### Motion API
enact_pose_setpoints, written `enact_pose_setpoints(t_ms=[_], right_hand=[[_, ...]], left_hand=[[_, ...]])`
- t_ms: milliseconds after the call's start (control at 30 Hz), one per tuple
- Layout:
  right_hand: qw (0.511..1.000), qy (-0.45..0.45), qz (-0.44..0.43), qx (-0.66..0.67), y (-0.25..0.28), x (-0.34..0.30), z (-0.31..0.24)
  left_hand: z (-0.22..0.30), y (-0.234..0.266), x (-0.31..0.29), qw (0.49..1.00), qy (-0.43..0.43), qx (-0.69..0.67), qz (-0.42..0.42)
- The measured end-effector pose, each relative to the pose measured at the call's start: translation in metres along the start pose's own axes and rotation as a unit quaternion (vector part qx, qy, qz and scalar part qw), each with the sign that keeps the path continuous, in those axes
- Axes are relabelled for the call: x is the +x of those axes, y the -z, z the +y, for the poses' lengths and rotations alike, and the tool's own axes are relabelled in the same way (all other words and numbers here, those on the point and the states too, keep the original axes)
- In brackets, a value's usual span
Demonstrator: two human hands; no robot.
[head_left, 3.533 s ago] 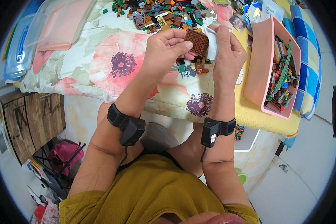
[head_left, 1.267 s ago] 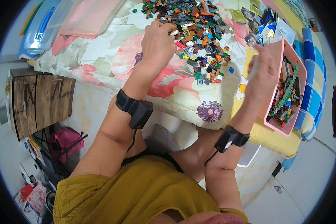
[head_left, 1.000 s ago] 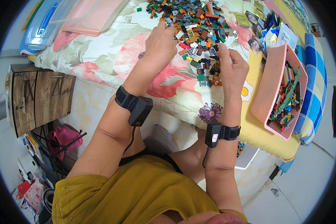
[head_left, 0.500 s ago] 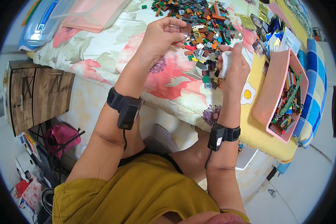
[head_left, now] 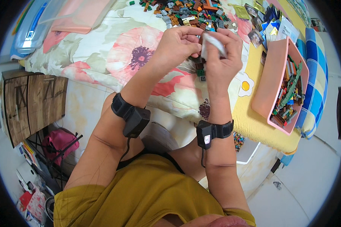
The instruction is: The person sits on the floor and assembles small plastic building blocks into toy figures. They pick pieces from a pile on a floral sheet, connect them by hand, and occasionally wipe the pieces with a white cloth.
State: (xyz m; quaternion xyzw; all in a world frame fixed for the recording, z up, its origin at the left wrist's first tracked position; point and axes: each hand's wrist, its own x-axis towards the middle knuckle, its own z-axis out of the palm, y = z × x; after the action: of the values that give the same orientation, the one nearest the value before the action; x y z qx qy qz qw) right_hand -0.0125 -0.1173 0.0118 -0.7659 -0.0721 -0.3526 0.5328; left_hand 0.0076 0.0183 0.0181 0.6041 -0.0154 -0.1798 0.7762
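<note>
My left hand point(head_left: 173, 49) is closed in a pinch over the near side of a heap of loose toy bricks point(head_left: 182, 16). A brown toy brick sits at its fingertips, almost wholly hidden by the fingers. My right hand point(head_left: 228, 56) is wrapped round a crumpled white cloth point(head_left: 211, 46), perhaps a tissue, and brings it against the left fingertips. The hands meet above the flowered cover point(head_left: 91, 56). Just below them a few dark and green bricks point(head_left: 200, 72) lie in a short trail.
To the right stands a pink bin point(head_left: 265, 79) of assembled brick parts, on a yellow cloth point(head_left: 246, 117). Cards and foil packets point(head_left: 267, 28) lie behind it. Clear and pink plastic containers point(head_left: 75, 19) are at the far left. A white tub point(head_left: 250, 153) of small pieces sits below the edge.
Both hands have come together, the right moving left and up with the cloth. The left has drawn the brown brick off the heap toward it. The view has shifted slightly.
</note>
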Motion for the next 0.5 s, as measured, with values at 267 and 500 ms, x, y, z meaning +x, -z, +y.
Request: enact_pose_setpoints(t_ms=[267, 500], right_hand=[[0.987, -0.014, 0.041, -0.153, 0.015, 0.012, 0.012], [0.9, -0.36, -0.054, 0.241, 0.023, 0.01, 0.013]], left_hand=[[-0.002, -0.012, -0.004, 0.996, -0.031, 0.083, -0.024], [-0.003, -0.005, -0.002, 0.999, -0.016, 0.025, -0.018]])
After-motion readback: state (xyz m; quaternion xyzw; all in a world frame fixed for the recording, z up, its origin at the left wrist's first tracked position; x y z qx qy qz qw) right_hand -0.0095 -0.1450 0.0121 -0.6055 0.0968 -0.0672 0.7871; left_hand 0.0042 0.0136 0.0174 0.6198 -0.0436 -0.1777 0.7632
